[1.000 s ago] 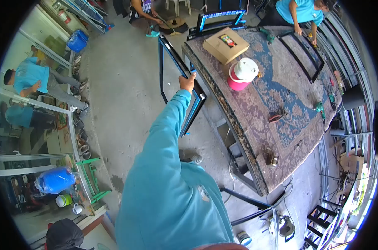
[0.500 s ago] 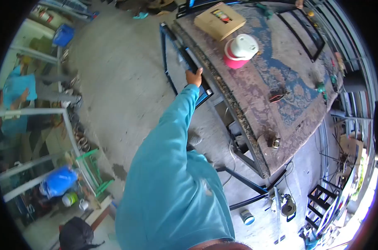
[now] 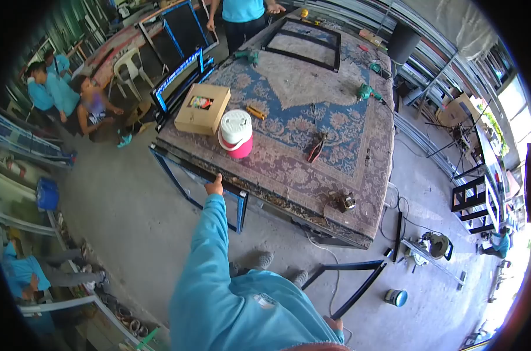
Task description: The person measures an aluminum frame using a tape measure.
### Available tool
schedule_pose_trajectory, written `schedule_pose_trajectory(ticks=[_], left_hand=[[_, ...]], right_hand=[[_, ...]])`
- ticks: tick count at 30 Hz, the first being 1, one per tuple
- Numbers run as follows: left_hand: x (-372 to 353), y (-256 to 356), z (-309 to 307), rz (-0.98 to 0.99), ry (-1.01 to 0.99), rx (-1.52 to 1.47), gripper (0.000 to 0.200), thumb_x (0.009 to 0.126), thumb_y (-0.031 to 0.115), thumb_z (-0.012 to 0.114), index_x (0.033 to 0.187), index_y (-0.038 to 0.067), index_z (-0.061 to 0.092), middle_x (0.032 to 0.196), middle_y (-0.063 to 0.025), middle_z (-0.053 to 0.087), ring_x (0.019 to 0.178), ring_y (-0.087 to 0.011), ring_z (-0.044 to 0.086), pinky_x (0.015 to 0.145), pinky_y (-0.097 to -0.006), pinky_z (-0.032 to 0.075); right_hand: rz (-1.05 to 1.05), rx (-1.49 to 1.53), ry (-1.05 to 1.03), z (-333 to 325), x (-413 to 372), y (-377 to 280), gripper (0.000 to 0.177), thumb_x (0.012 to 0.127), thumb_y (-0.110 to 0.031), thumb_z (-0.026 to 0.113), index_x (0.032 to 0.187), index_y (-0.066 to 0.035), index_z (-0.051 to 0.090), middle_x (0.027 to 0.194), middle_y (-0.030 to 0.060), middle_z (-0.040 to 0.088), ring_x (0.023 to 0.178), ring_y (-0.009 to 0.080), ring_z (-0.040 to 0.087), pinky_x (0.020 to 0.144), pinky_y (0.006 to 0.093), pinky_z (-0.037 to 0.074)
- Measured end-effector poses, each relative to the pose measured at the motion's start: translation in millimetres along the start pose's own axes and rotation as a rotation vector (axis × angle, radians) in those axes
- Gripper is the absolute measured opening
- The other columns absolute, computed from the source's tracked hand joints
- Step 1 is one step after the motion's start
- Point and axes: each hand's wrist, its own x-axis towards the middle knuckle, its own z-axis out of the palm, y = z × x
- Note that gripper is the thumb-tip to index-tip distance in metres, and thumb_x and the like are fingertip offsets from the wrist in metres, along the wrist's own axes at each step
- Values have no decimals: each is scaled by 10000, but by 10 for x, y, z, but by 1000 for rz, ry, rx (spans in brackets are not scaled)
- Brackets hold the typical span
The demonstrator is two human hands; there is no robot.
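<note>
My left hand [image 3: 214, 185] is closed on the top bar of a black metal frame [image 3: 241, 213] with blue edging. That frame stands beside the near left edge of the carpet-covered table [image 3: 277, 169]. Low in the view, my right hand [image 3: 336, 325] is partly hidden by my sleeve and body. Its fingers are closed at the end of a second black frame [image 3: 362, 294], held low over the floor by my feet. On the table near my left hand are a pink jug with a white lid [image 3: 237, 140] and a cardboard box [image 3: 202, 109].
Pliers [image 3: 317, 147], a green drill [image 3: 368, 92] and another black frame [image 3: 338, 50] lie on the table. A cut-off saw [image 3: 436, 245], a paint can [image 3: 396, 297] and cables are on the floor at right. A person stands at the far table end; others sit at left.
My view has swung, bringing the far table end and more people into sight. My left hand still grips its frame. My right hand now shows at the second frame.
</note>
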Motion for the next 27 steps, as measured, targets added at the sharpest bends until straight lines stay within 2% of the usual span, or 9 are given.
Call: schedule_pose_trajectory(ticks=[1,6,9,11,13,19,21,24,27], left_hand=[[105,-67,7,-7,10,0,950,795,439,774,1408,-71,258,1358,-263,459,1123,-381,550,723,-441,588],[-34,-93,-98,36,-26,73,926,812,564,698,1400,-35,306,1321,-234,482,1071,-379,554,713,-450,573],[104,-343,-173,7,-88,-29,899,827,681,586,1352,-19,375,1132,-179,561,906,-316,585,660,-443,550],[-34,-416,-267,-36,-166,-66,741,829,727,529,1124,49,496,826,-51,514,658,-199,520,578,-419,496],[-7,-641,-333,-81,-139,-47,742,828,758,488,1111,72,508,779,-49,518,654,-195,530,571,-406,488],[-238,-1096,-606,-150,-301,181,660,860,751,437,1073,132,520,715,4,528,589,-164,531,554,-402,478],[-107,-1296,-688,-352,-498,271,569,895,684,460,1044,140,538,728,5,563,592,-145,555,530,-389,500],[-467,-1311,-709,-209,-431,424,463,919,575,535,960,115,567,672,-4,561,539,-156,552,509,-390,499],[-612,-1381,-704,-56,-613,731,475,915,556,555,831,90,585,651,-19,577,506,-141,539,453,-338,467]], right_hand=[[-37,-21,30,51,42,80,531,676,-244,826,1046,74,615,934,200,689,822,317,704,665,415,588],[79,-10,77,285,334,429,583,650,-244,841,1084,65,603,978,210,689,899,311,696,746,416,574],[75,-104,105,166,-86,82,569,658,-235,835,1082,70,608,994,217,685,896,320,697,736,414,575],[109,-12,91,245,-51,194,603,635,-271,845,1078,68,617,1033,235,677,945,343,682,812,422,552],[39,-70,159,373,68,405,628,617,-298,852,1076,65,623,1044,245,674,971,359,672,854,426,535],[-43,-54,131,592,233,716,645,585,-331,859,1020,89,635,1038,265,672,1028,378,646,892,432,506],[41,-137,169,613,341,819,665,584,-355,862,1024,85,629,1048,262,667,1053,379,636,909,430,498],[86,-139,97,697,433,916,724,599,-353,862,1108,88,594,1121,264,644,1094,381,617,940,420,490],[141,-85,65,636,368,865,740,615,-327,861,1151,94,571,1167,269,626,1118,381,605,958,414,483]])
